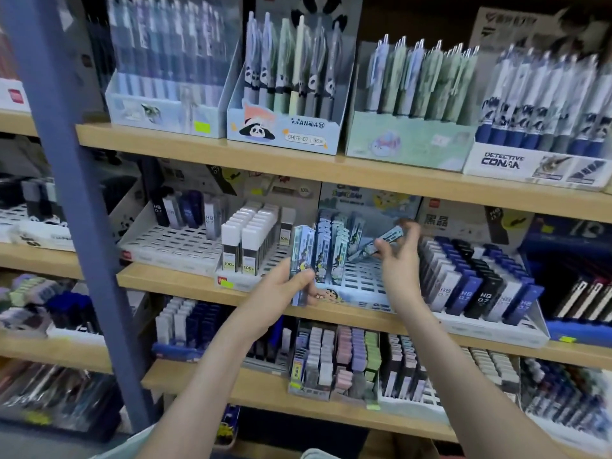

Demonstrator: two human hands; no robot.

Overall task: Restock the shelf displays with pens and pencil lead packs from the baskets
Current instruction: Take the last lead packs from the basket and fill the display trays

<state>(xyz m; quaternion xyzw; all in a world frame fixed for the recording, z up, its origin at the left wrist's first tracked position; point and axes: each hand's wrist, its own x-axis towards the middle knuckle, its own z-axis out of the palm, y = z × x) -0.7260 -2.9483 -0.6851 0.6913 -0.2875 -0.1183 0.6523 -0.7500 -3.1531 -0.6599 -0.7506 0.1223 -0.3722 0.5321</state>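
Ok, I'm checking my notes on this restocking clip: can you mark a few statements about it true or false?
1. The left hand holds a light-blue pack upright. True.
2. The right hand is empty. False: it pinches a tilted pack over the cartoon tray.
3. The panda pen box stands on the shelf above that tray. True.
4. The Detective Conan box stands left of the panda pen box. False: it is far to its right.

At two o'clock, the white pen box (530, 164) reads "DETECTIVE CONAN". At twelve, the panda box (284, 130) carries a label (306, 139) reading "SH76-07 | 36". At three o'clock, the dark lead packs (483, 293) say "HB 0.7". Near centre, the white-capped packs (230, 246) show "100".
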